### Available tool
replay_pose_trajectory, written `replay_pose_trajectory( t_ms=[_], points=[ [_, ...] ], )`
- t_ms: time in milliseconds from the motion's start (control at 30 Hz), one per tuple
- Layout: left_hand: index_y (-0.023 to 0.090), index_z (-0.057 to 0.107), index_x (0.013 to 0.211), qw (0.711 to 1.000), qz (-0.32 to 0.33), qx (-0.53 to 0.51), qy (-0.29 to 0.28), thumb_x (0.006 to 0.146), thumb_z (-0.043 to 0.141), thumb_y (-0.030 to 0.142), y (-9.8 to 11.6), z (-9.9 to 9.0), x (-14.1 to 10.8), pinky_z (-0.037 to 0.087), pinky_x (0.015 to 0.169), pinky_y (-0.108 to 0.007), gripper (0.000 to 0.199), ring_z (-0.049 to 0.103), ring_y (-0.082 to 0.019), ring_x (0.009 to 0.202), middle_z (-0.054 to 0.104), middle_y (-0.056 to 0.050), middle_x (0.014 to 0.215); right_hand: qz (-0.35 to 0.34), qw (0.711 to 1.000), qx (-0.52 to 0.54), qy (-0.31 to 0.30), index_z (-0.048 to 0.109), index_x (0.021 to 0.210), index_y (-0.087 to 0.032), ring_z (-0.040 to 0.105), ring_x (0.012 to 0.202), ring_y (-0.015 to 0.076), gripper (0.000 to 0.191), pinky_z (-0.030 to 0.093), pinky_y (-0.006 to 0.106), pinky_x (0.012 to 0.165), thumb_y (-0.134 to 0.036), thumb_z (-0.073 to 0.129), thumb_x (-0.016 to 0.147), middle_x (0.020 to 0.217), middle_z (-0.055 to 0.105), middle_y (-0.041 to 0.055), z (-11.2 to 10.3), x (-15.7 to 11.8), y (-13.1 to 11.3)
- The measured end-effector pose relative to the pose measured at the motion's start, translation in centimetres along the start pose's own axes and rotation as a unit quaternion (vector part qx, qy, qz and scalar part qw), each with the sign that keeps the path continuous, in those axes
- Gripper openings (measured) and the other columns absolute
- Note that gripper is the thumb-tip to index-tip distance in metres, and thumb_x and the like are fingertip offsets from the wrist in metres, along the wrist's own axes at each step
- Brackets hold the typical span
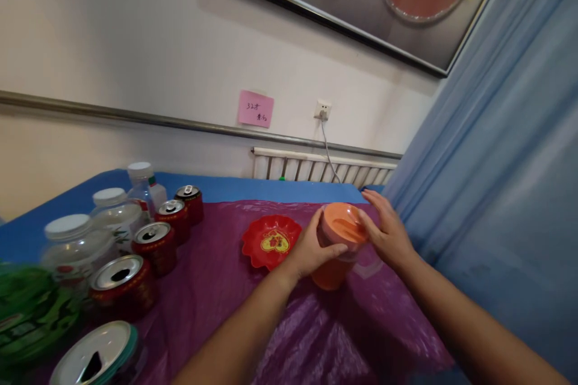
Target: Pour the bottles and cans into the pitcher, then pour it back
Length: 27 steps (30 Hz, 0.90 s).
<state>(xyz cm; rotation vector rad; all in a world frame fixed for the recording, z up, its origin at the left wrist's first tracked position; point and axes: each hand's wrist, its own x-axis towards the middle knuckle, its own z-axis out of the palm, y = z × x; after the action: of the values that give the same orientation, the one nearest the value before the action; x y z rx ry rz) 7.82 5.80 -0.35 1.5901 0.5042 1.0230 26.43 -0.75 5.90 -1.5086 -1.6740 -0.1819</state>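
A round container [333, 274] with an orange base, a see-through band and an orange top [341, 221] stands in front of me, slightly tilted. My left hand [311, 248] is wrapped round its left side, the thumb across the front. On the other side, my right hand [389, 230] has its fingers stretched out and apart, with the thumb at the edge of the orange top; whether it presses there I cannot tell. Just left of the container lies a red scalloped plate [253, 239] with a yellow heart print.
Purple plastic sheeting [198, 307] covers the blue table [217, 187]. Several red cans [156, 252] stand in a row at left, beside clear jars with white lids [74, 246]. A green package [34, 307] and another can [97, 358] are nearest. A blue curtain [506, 150] hangs at right.
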Motion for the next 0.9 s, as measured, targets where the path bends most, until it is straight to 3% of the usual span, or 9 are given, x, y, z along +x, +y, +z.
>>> replay_pose_trajectory(
  t_ms=[67,133,267,367,500,667,800,900],
  points=[
    [0.019,0.030,0.155,1.000,0.008,0.003,0.001,0.070,0.088,0.038,-0.2,-0.1,0.1,0.032,0.122,-0.051,0.105,0.038,-0.033,0.148,0.040,-0.018,0.160,0.005,0.992,0.035,0.123,0.059,0.128,-0.021,0.055,0.130,0.0298,0.035,0.046,0.052,0.108,-0.037,0.049,0.099,0.132,0.061,0.0161,-1.1,-3.1,0.2],
    [0.019,0.029,0.156,1.000,0.010,0.009,0.000,0.070,0.088,0.040,-0.6,-0.3,0.3,0.029,0.123,-0.051,0.106,0.035,-0.034,0.150,0.037,-0.019,0.162,0.006,0.986,0.048,0.159,0.060,0.122,-0.024,0.058,0.125,0.0300,0.026,0.046,0.053,0.107,-0.030,0.052,0.098,0.123,0.063,0.0140,-1.8,-7.1,0.6],
    [0.017,0.032,0.155,1.000,0.003,-0.013,0.026,0.071,0.085,0.052,-1.5,-0.9,1.0,0.027,0.124,-0.052,0.105,0.033,-0.035,0.151,0.033,-0.022,0.164,0.034,0.998,0.055,0.026,0.064,0.114,-0.025,0.065,0.116,0.0299,0.022,0.053,0.052,0.100,-0.024,0.052,0.095,0.118,0.067,0.0124,-1.2,-14.7,2.7],
    [0.016,0.041,0.148,0.995,0.010,-0.036,0.095,0.079,0.074,0.060,-1.4,-1.3,1.7,0.031,0.122,-0.051,0.089,0.041,-0.034,0.147,0.042,-0.022,0.158,0.093,0.992,0.066,-0.052,0.069,0.107,-0.023,0.070,0.108,0.0302,0.023,0.058,0.049,0.094,-0.025,0.051,0.093,0.113,0.072,0.0114,0.0,-18.0,4.8],
    [0.016,0.051,0.139,0.980,0.027,-0.022,0.194,0.085,0.066,0.057,0.2,-1.9,2.6,0.039,0.117,-0.051,0.070,0.053,-0.032,0.138,0.054,-0.021,0.149,0.123,0.984,0.083,-0.097,0.073,0.096,-0.027,0.074,0.094,0.0304,0.021,0.062,0.045,0.084,-0.024,0.054,0.088,0.100,0.076,0.0068,0.7,-19.6,6.5],
    [0.016,0.057,0.130,0.962,-0.008,0.013,0.273,0.086,0.067,0.049,1.9,-2.8,2.6,0.046,0.109,-0.046,0.057,0.062,-0.028,0.127,0.064,-0.019,0.137,0.145,0.976,0.120,-0.111,0.075,0.094,-0.028,0.073,0.100,0.0313,0.019,0.060,0.047,0.089,-0.024,0.059,0.084,0.106,0.076,0.0066,0.8,-20.6,7.5],
    [0.016,0.060,0.121,0.951,-0.039,0.053,0.303,0.078,0.072,0.045,1.3,-3.1,-0.2,0.053,0.096,-0.040,0.053,0.070,-0.025,0.108,0.072,-0.015,0.120,0.189,0.965,0.167,-0.066,0.072,0.105,-0.024,0.072,0.098,0.0302,0.022,0.058,0.049,0.090,-0.033,0.061,0.087,0.107,0.074,0.0098,1.0,-19.8,8.1],
    [0.016,0.065,0.106,0.951,-0.068,0.144,0.264,0.080,0.065,0.042,-0.2,-2.0,-3.9,0.054,0.081,-0.033,0.037,0.070,-0.020,0.088,0.074,-0.007,0.096,0.225,0.950,0.216,0.002,0.065,0.119,-0.022,0.069,0.101,0.0283,0.037,0.056,0.048,0.089,-0.042,0.064,0.089,0.115,0.071,0.0119,0.9,-17.0,7.8]
  ],
)
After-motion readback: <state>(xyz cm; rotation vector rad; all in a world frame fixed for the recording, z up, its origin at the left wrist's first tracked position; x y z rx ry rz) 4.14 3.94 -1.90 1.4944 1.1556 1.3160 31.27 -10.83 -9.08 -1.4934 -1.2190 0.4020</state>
